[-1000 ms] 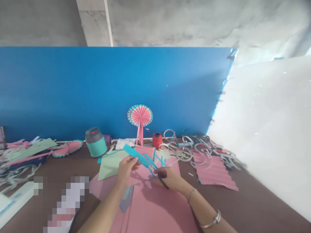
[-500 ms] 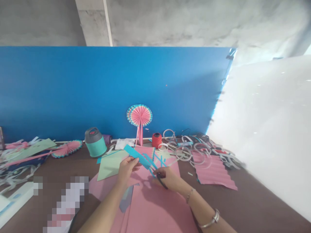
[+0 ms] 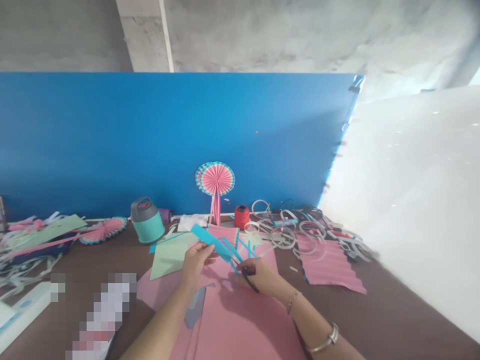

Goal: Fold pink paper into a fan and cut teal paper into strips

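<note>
My left hand (image 3: pixel 198 260) pinches a blue paper strip (image 3: pixel 204 237), which slants down to the right. In my right hand (image 3: pixel 258 274) is a pair of scissors (image 3: pixel 250 281) with dark handles; its blades lie at the right end of the strip, partly hidden by the paper and my fingers. Narrow cut blue strips (image 3: pixel 252 246) lie just beyond the scissors. Below both hands spread large pink paper sheets (image 3: pixel 243 320). A pale green sheet (image 3: pixel 170 255) rests left of my left hand.
A pink pleated paper fan (image 3: pixel 216 178) stands at the back, near a red spool of thread (image 3: pixel 242 217). A teal container (image 3: pixel 147 222) sits back left. Coiled white strips (image 3: pixel 283 237) and a pleated pink sheet (image 3: pixel 330 262) lie right. Another paper fan (image 3: pixel 105 230) lies left.
</note>
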A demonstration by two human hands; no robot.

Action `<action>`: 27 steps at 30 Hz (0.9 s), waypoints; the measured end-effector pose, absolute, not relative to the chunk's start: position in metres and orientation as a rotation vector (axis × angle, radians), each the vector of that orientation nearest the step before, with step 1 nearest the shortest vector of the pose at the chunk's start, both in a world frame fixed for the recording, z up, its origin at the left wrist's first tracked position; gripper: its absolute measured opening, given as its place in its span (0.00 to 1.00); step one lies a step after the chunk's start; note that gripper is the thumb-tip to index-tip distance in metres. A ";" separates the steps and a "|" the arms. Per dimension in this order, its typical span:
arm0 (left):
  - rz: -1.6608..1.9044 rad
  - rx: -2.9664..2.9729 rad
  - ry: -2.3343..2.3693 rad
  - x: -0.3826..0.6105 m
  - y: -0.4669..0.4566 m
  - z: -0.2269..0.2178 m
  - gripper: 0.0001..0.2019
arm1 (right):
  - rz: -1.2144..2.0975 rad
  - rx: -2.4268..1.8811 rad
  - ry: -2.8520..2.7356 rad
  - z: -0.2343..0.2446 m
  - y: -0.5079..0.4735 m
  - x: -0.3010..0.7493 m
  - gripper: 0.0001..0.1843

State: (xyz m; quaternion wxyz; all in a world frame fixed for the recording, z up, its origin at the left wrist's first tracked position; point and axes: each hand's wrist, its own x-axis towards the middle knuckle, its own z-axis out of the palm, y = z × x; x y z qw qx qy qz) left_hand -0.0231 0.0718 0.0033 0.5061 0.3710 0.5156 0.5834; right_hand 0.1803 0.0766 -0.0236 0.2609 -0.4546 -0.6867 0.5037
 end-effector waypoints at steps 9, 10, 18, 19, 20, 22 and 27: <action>1.412 0.885 1.245 -0.022 0.072 0.005 0.11 | 1.345 -1.244 -1.851 -0.033 0.082 0.181 0.13; 1.414 0.883 1.246 -0.022 0.072 0.005 0.11 | 1.356 -1.236 -1.845 -0.034 0.082 0.181 0.13; 1.423 0.877 1.257 -0.022 0.073 0.004 0.12 | 1.393 -1.243 -1.824 -0.029 0.081 0.182 0.15; 1.421 0.877 1.259 -0.021 0.073 0.004 0.12 | 1.386 -1.246 -1.831 -0.027 0.080 0.182 0.15; 1.420 0.877 1.260 -0.021 0.073 0.004 0.12 | 1.379 -1.250 -1.835 -0.026 0.079 0.182 0.15; 1.420 0.877 1.262 -0.021 0.073 0.004 0.12 | 1.362 -1.256 -1.845 -0.022 0.078 0.182 0.15; 1.410 0.885 1.262 -0.021 0.073 0.004 0.12 | 1.364 -1.278 -1.854 -0.019 0.076 0.181 0.15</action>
